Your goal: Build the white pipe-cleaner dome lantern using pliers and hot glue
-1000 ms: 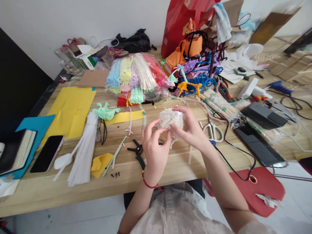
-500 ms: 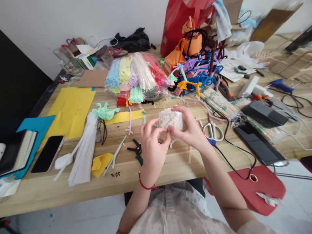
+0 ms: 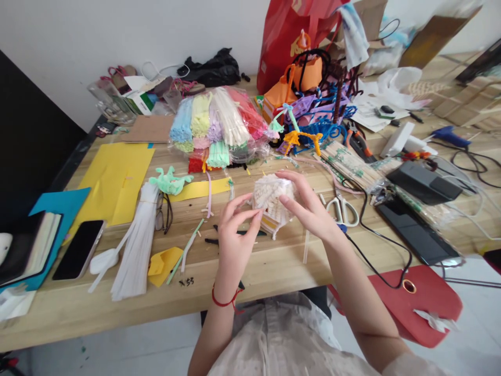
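A small white, fuzzy, box-like craft piece (image 3: 270, 196) with a yellowish lower side is held above the table. My right hand (image 3: 307, 209) is closed around its right side, thumb on the front and fingers over the top. At its left edge, my left hand (image 3: 239, 227) has thumb and index fingertip pinched together against the piece. Whatever lies between those fingertips is too small to make out. Black-handled pliers (image 3: 212, 241) lie on the table, partly hidden behind my left hand. White-handled scissors (image 3: 342, 211) rest to the right of my right hand.
A bundle of white strips (image 3: 135, 245), a phone (image 3: 78, 249) and yellow sheets (image 3: 113, 177) lie left. Bagged pipe cleaners (image 3: 213, 117) and a red bag (image 3: 297, 42) stand behind. On the right are a black cable (image 3: 385, 279), a tablet (image 3: 417, 227) and a glue gun (image 3: 450, 137).
My left hand has shifted slightly left and down, its fingertips now at the piece's edge. My right thumb has moved up, and more of the piece's yellowish lower side shows.
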A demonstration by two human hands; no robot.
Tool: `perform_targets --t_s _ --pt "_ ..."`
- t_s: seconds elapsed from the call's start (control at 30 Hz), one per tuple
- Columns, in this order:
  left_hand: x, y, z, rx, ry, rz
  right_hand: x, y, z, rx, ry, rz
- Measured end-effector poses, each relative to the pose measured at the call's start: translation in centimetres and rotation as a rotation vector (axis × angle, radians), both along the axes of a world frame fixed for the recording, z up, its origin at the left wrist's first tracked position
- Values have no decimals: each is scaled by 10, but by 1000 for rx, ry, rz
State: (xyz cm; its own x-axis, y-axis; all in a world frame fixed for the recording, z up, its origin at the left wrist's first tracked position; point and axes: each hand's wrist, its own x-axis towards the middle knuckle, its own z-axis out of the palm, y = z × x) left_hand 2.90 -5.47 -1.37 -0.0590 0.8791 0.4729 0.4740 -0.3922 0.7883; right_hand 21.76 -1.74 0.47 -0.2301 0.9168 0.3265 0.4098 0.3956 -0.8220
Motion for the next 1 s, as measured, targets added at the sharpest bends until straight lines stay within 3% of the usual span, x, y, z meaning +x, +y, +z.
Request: perform_targets --t_s 0.27,0.53,1.0 --pt "21 -6 8 63 261 161 -4 2 -6 103 -38 -18" --pt "17 2 10 17 233 71 -6 1 -8 110 -33 -46" --pt "19 3 16 -11 244 88 -6 0 -7 93 -41 -38"
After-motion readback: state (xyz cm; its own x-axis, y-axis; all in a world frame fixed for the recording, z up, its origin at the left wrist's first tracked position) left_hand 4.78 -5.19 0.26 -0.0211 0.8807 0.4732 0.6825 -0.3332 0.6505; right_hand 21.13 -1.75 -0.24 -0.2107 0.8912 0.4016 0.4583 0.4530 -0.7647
